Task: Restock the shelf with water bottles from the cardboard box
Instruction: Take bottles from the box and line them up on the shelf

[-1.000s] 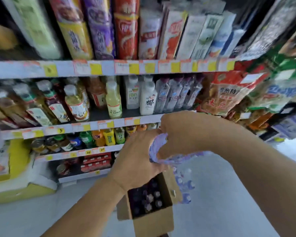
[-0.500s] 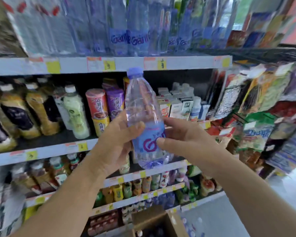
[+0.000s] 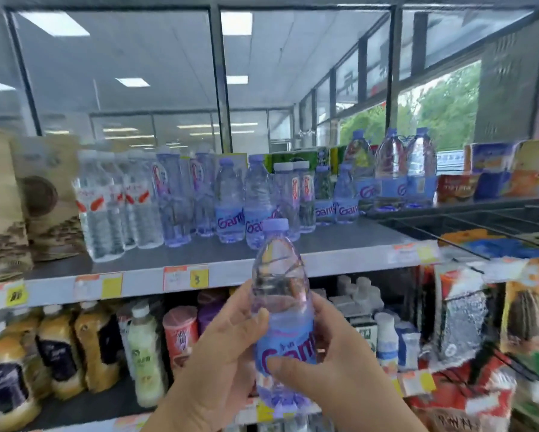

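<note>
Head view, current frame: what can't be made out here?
Cardboard box: out of frame; head view aims at the top shelf.
Water bottle: label partly covered by the left hand and right hand, head view.
Price tags: blurred in head view, print unreadable.
Rear shelf bottles: hidden behind the front row, head view; no count.

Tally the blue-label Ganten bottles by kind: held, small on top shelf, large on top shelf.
Held Ganten bottle: 1
Small shelf Ganten bottles, labels showing: 4
Large shelf Ganten bottles: 3
Total: 8
</note>
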